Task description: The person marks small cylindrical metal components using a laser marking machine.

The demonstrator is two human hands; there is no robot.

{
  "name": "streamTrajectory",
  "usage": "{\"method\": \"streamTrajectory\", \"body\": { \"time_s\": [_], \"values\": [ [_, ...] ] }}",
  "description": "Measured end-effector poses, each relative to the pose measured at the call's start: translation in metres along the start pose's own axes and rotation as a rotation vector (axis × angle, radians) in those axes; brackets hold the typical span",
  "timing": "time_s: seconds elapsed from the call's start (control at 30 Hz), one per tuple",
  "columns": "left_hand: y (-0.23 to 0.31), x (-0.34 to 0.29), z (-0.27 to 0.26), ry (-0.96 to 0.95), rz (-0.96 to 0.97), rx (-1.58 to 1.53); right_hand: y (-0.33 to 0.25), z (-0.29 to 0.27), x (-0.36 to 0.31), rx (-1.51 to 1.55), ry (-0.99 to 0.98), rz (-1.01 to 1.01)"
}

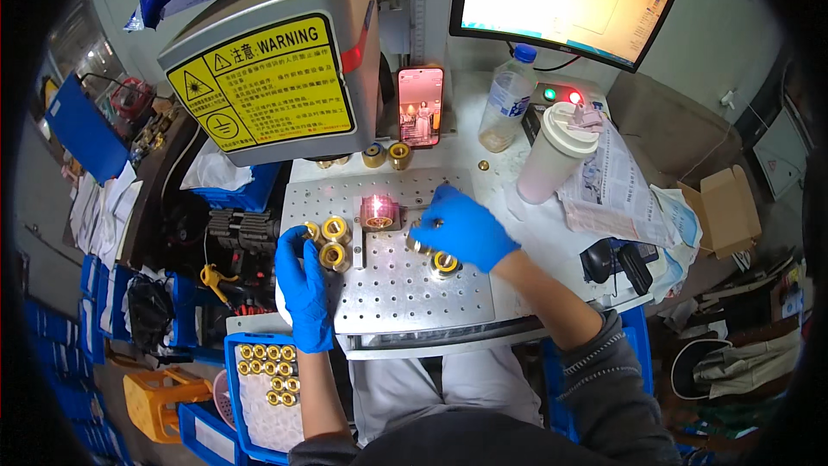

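Observation:
My left hand (304, 293), in a blue glove, is at the left edge of a perforated metal plate (388, 302). Its fingertips close about a round brass fitting (310, 230). Two more brass fittings (334, 255) stand right beside it. Over the plate's right half, my blue-gloved right hand (470, 229) has its fingers curled down on a metal fitting (417, 244), mostly covered by the glove. Just below that hand stands another brass-ringed fitting (444, 264). Between the hands, a fitting (379, 212) sits lit by a bright pinkish glow against a small block.
A grey machine housing (267, 60) with a yellow label overhangs the plate. Behind are a propped phone (420, 108), a bottle (507, 99), a lidded cup (556, 155) and a monitor (565, 0). A blue tray (237, 406) of several fittings sits lower left.

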State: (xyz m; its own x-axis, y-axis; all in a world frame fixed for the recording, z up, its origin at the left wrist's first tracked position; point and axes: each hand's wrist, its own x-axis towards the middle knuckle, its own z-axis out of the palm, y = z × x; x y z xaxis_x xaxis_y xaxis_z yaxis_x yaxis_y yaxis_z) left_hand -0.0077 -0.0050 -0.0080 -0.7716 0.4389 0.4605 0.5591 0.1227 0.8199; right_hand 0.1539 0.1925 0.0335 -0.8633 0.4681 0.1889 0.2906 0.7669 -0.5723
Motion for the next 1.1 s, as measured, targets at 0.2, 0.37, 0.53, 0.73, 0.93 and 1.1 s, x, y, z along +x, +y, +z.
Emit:
{"method": "streamTrajectory", "body": {
  "time_s": [0.2,0.37,0.53,0.73,0.93,1.1],
  "values": [
    [-0.006,0.002,0.002,-0.002,0.001,0.006,0.049,0.004,0.069,1.096,-0.198,0.512],
    [0.003,0.002,0.002,0.000,0.012,0.032,0.060,0.028,0.087,1.525,-0.108,0.395],
    [0.007,0.000,-0.001,-0.035,-0.036,0.055,0.050,0.033,0.091,1.406,-0.096,0.415],
    [0.006,0.000,0.002,-0.023,0.025,0.077,0.057,0.040,0.095,1.475,-0.124,0.434],
    [0.031,0.042,0.016,-0.374,0.452,0.532,0.061,0.037,0.087,1.582,-0.269,0.377],
    [0.026,0.064,0.038,-0.569,0.469,0.470,0.050,0.039,0.091,1.543,-0.156,0.537]
  ]
}}
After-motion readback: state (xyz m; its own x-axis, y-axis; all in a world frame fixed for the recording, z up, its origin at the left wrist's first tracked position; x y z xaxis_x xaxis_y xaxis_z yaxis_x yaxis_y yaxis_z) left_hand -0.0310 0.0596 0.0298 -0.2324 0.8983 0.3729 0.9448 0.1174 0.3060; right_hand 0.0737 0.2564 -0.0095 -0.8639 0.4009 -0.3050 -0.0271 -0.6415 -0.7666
